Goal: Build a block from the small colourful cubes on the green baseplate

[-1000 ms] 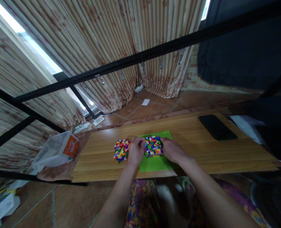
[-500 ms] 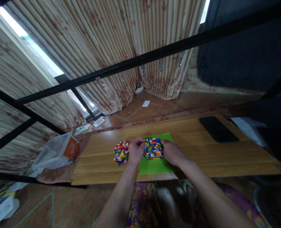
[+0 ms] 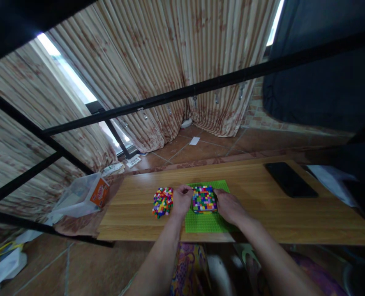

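A green baseplate (image 3: 207,222) lies on the wooden table (image 3: 262,209) in front of me. On it sits a square block of small multicoloured bricks (image 3: 204,199). My left hand (image 3: 181,201) rests against the block's left side with its fingers curled and pinched at the block's far left corner. My right hand (image 3: 228,205) presses against the block's right side, fingers bent round its edge. A loose heap of multicoloured bricks (image 3: 162,201) lies on the table just left of my left hand.
A black phone (image 3: 290,185) lies at the table's far right, with white paper (image 3: 330,176) beyond it. A clear plastic bag holding an orange box (image 3: 86,195) sits off the table's left end. Black metal bars (image 3: 201,86) cross overhead. Curtains (image 3: 145,70) hang behind.
The view has tilted, so everything sits a little lower and to the right. Both hands stay at the sides of the brick block; my left fingers have closed in at its far corner.
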Demonstrator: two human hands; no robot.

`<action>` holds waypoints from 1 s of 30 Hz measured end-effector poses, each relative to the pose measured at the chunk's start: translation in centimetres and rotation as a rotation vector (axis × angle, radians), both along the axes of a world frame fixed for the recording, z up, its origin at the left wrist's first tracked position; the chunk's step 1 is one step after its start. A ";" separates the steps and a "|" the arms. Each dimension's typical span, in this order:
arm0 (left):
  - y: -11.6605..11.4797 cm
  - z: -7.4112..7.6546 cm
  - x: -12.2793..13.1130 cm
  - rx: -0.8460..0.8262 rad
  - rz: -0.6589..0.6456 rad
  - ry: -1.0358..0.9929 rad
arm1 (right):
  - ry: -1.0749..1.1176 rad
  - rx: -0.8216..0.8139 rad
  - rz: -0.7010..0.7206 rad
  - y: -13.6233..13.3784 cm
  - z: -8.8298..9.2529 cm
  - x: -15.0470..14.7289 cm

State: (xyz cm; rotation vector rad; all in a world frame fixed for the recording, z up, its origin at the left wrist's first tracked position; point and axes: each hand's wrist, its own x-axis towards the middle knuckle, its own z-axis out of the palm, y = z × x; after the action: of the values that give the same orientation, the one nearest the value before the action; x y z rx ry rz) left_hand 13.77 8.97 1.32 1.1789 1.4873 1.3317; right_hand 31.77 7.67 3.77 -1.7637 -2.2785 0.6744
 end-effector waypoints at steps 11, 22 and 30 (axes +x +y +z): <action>-0.3 -1.2 0.1 -0.009 -0.044 -0.142 | 0.000 -0.011 0.014 0.1 0.0 0.1; 0.4 -2.2 1.8 0.037 -0.023 0.110 | -0.018 -0.019 0.026 0.3 0.1 0.2; -0.2 -1.5 2.4 0.099 0.020 0.129 | -0.083 0.011 -0.009 0.9 -0.7 0.8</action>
State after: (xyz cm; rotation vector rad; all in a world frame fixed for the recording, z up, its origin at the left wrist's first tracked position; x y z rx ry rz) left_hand 16.16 8.76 -0.21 1.3386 1.5417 1.3787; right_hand 32.59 8.54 3.10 -1.8280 -2.3213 0.5972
